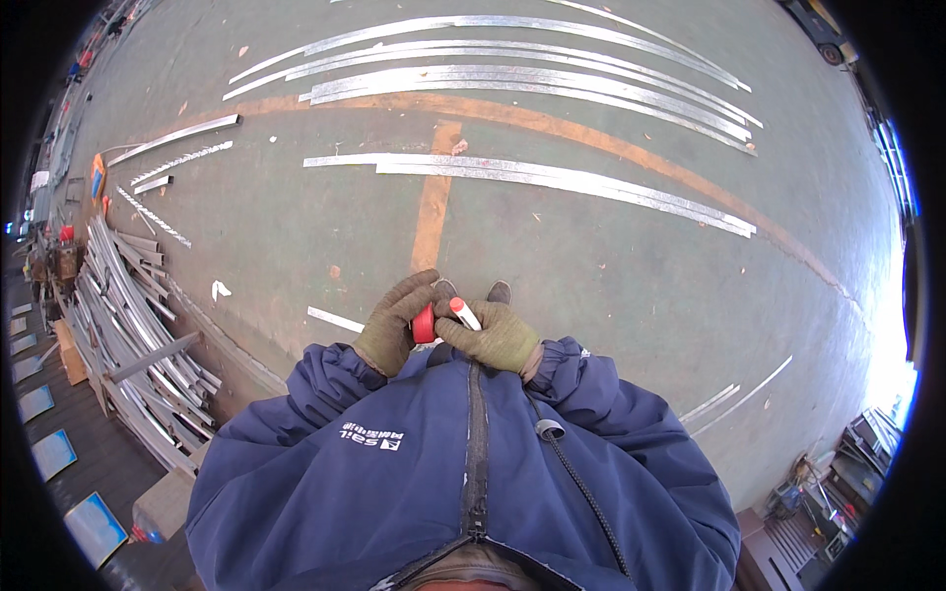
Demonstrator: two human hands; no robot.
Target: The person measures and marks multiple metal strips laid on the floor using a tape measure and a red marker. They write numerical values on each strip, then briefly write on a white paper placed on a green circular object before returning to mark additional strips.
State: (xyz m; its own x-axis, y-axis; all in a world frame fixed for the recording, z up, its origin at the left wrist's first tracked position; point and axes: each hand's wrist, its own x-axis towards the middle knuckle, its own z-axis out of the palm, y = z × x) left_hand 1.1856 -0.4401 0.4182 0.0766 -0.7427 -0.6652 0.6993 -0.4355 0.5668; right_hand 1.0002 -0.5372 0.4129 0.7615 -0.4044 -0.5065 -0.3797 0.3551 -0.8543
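Observation:
Gloved in olive-green, my left hand point(392, 325) is closed around a small red rounded object point(424, 325) that looks like a tape measure; its far side is hidden by the fingers. My right hand point(501, 341), in a matching glove, grips a white marker with a red end point(464, 314), tilted up and to the left. Both hands are close together in front of my jacket. Below them on the floor show the tips of my shoes point(500, 292). A short pale metal strip point(335, 319) lies on the floor just left of my left hand.
Long shiny metal strips point(552, 174) lie ahead on the green floor, with several more point(532, 87) beyond. Bent metal profiles point(138, 325) are piled at left, near short bars point(177, 138). Thin strips point(739, 399) and scrap point(818, 492) are at right. A vehicle wheel point(832, 53) shows far right.

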